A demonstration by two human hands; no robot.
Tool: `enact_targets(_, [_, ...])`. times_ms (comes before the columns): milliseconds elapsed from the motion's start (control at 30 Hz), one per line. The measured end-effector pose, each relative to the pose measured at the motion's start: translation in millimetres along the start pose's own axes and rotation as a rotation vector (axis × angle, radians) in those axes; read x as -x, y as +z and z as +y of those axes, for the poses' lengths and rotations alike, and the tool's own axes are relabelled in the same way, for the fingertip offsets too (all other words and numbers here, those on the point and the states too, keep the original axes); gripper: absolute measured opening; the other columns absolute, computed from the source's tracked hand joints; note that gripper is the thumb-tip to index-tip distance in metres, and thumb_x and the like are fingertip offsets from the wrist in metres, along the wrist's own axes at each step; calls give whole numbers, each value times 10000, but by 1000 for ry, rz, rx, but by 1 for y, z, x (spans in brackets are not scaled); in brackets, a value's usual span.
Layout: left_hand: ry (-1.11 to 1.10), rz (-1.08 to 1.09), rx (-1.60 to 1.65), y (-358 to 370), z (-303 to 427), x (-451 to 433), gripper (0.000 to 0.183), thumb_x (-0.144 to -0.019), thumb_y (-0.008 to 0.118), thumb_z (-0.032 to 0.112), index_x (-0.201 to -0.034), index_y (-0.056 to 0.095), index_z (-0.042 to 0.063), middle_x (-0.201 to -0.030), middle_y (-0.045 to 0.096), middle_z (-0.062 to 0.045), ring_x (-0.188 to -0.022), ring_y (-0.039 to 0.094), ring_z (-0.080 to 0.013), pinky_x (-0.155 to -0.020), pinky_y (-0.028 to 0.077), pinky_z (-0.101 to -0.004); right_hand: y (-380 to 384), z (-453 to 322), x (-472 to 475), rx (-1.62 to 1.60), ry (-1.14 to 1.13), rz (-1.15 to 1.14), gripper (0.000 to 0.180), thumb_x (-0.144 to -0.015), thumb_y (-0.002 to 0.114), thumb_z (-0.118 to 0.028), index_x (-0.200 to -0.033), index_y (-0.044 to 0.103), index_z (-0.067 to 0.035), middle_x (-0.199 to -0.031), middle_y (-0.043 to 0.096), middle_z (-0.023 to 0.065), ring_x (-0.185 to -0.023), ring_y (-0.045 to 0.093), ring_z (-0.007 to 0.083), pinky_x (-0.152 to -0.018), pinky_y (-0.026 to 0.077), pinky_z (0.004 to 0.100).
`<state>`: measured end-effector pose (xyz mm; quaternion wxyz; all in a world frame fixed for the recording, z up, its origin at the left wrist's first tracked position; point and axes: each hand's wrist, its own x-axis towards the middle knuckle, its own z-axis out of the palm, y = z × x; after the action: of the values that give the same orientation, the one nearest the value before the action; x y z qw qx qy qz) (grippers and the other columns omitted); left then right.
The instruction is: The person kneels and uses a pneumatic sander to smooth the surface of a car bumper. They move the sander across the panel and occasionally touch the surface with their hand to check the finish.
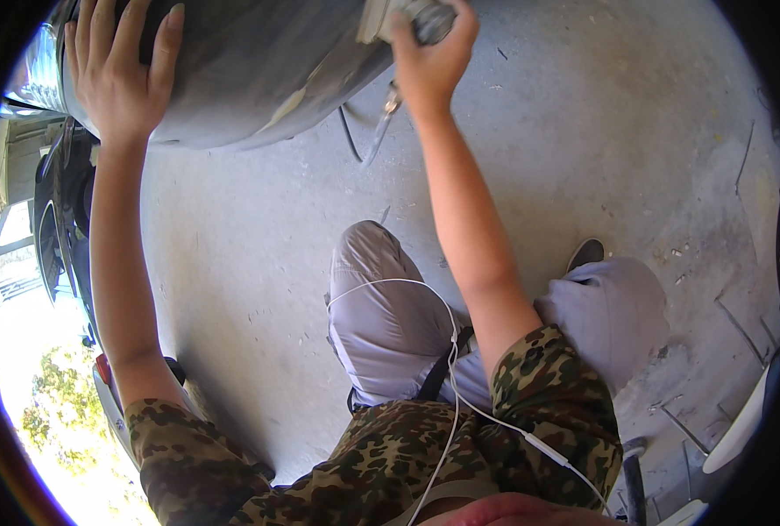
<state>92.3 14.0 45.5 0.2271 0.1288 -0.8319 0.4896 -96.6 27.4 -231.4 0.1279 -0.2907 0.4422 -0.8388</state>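
My left hand (117,82) lies flat, fingers spread, on a dull grey painted vehicle body panel (232,79) at the upper left. At the top, my right hand (433,56) grips a power sander (429,20), its pad edge against the panel's right end; motion blurs it. A hose (380,131) with a metal fitting hangs below this hand and curves under the panel. A pale, elongated patch (291,105) shows along the panel's lower edge, between my hands. The panel's top is cut off by the view.
Bare concrete floor (252,263) lies beneath me. Dark glossy vehicle parts (61,217) stand along the left edge. At the lower right are thin metal rods (686,430) of a stand and a white panel (738,421). A white earphone cable (456,368) hangs over my lap.
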Motion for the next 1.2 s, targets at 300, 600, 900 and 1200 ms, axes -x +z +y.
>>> enact_targets(300, [-88,-295,-190,-25,23,-14,470,-991,596,335,-1358,665,50,-1599,454,-236,-1518,364,-444,-1238,254,-560,3,7,29,-110,95,-21,582,-833,818,-139,-1315,510,-26,-1245,490,179,-1145,553,346,-990,459,448])
enact_targets(600, [-69,-304,-202,-21,25,-15,477,-998,580,340,-1362,660,42,-1600,448,-246,-1520,359,-447,-1243,244,-562,17,-22,182,-43,45,-93,733,-797,812,-13,-1402,398,-35,-1332,415,223,-1220,476,396,-1041,413,489])
enact_targets(900, [-74,-292,-146,-24,25,-16,474,-980,590,315,-1355,663,34,-1592,456,-253,-1514,366,-453,-1246,240,-558,17,-18,196,-11,65,-93,792,-793,828,0,-1438,370,-45,-1360,408,238,-1224,489,403,-1038,431,486])
enact_targets(1200, [-86,-277,-125,-22,27,-13,453,-984,590,295,-1349,667,38,-1583,471,-245,-1511,370,-453,-1243,248,-553,-5,0,102,-134,261,-113,631,-851,793,-51,-1360,424,4,-1285,439,182,-1166,518,327,-1018,436,444])
